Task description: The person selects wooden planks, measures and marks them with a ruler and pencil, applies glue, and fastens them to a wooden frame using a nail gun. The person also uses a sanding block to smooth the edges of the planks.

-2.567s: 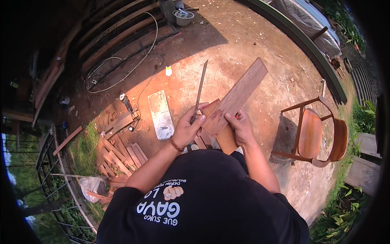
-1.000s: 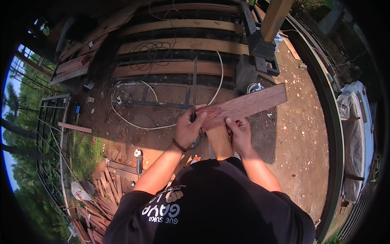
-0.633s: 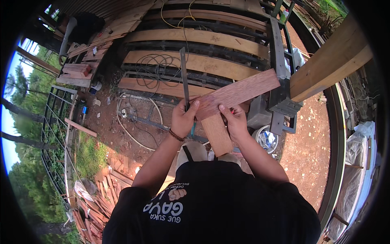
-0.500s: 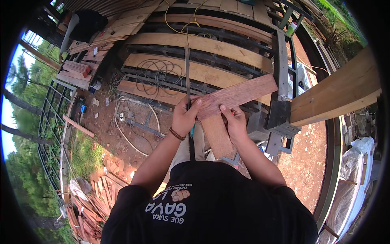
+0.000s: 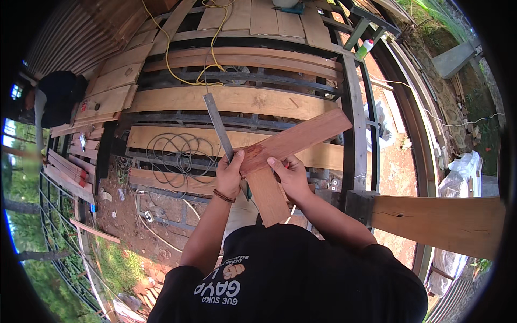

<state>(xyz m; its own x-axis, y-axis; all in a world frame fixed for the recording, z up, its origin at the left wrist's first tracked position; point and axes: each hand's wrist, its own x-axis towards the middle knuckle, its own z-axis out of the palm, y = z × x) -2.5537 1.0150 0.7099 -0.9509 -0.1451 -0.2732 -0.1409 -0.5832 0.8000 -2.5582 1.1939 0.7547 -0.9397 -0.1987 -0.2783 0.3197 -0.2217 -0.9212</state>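
Observation:
My left hand is closed round a long, flat, square-ended metal blade, which sticks up past the fingers; its lower part is hidden. That thumb also presses the near end of a reddish-brown wooden board, slanting up to the right. Under this board, a shorter, lighter wooden board points down toward my body, so the two meet at an angle. My right hand grips where they meet, thumb on top and fingers curled beneath.
Planks lie across a dark metal frame ahead. A coiled grey cable and a yellow cord rest over it. A thick timber beam juts in at right. Another person is bent over at far left. A green bottle stands far right.
My view has shifted and turned, so the beam looks more level. Both hands still hold the boards; the metal blade now leans left and shows its flat face rather than its edge.

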